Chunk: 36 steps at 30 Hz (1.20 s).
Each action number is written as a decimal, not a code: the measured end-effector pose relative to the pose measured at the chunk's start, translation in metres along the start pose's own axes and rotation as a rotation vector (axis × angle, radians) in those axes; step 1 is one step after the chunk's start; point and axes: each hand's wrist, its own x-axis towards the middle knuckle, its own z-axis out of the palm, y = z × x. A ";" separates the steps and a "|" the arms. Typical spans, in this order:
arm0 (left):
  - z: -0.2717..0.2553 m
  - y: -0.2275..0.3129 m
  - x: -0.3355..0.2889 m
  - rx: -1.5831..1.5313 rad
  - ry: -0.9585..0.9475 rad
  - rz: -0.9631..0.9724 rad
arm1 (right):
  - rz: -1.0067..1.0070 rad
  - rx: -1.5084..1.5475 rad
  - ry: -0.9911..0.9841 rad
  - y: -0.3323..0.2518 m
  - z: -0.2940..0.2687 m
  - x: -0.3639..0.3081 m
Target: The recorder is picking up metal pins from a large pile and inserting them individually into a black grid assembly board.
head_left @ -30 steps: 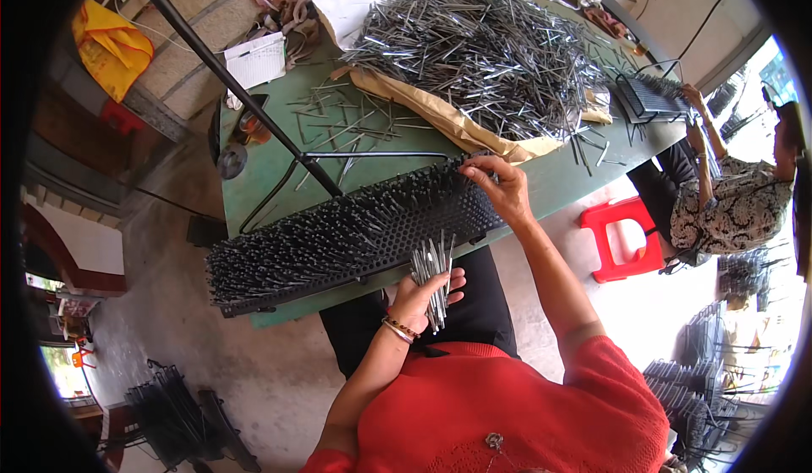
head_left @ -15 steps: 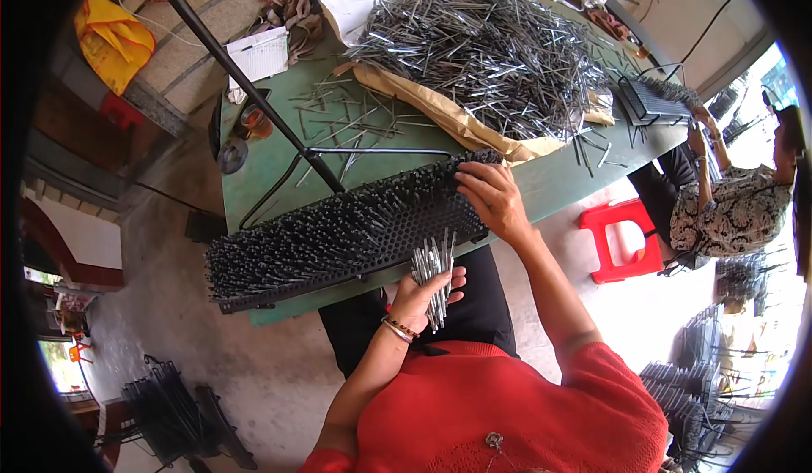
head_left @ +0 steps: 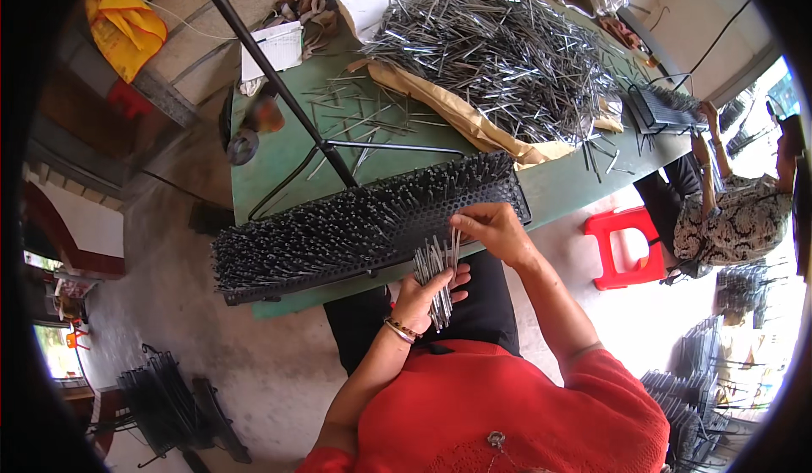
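Observation:
My left hand (head_left: 412,302) is closed round a bundle of thin silvery metal rods (head_left: 435,280), held over my lap at the table's front edge. Just above it, my right hand (head_left: 501,235) pinches the top of a thin metal rod (head_left: 457,245) between thumb and fingertips; the rod's lower end is still beside the bundle. Directly behind both hands, a long black perforated rack (head_left: 414,228) lies slantwise on the table. Rods stand densely in its holes over the left and along the back, while a front section towards the right shows bare holes.
A large heap of loose rods (head_left: 499,59) lies on brown paper (head_left: 431,105) on the green table (head_left: 292,147). A black metal pole (head_left: 271,76) rises behind the rack. At right, a co-worker (head_left: 732,219) handles another rack (head_left: 664,109), near a red stool (head_left: 626,249).
My right hand has come down from the rack's right end to the bundle and now pinches a rod. My left hand stays nearly in place, still holding the bundle.

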 end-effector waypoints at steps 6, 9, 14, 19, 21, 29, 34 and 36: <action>-0.010 -0.006 0.001 -0.075 0.040 -0.049 | -0.200 0.145 0.146 -0.020 0.015 0.023; -0.007 -0.005 0.001 -0.073 0.020 -0.044 | -0.287 0.121 0.185 -0.014 0.023 0.039; -0.009 -0.003 -0.001 -0.013 -0.014 -0.050 | -0.509 -0.075 0.176 -0.012 0.034 0.054; -0.010 -0.002 -0.003 -0.005 -0.018 -0.045 | -0.606 -0.231 0.208 -0.019 0.036 0.053; -0.010 -0.002 -0.003 -0.008 -0.022 -0.045 | -0.647 -0.272 0.184 -0.018 0.035 0.054; -0.011 -0.003 -0.001 -0.032 -0.041 -0.037 | -0.781 -0.506 0.217 -0.005 0.039 0.056; -0.011 -0.002 -0.001 -0.024 -0.030 -0.050 | -0.895 -0.630 0.225 -0.004 0.038 0.053; -0.011 -0.002 -0.001 -0.021 -0.028 -0.054 | -0.966 -0.705 0.210 -0.005 0.038 0.051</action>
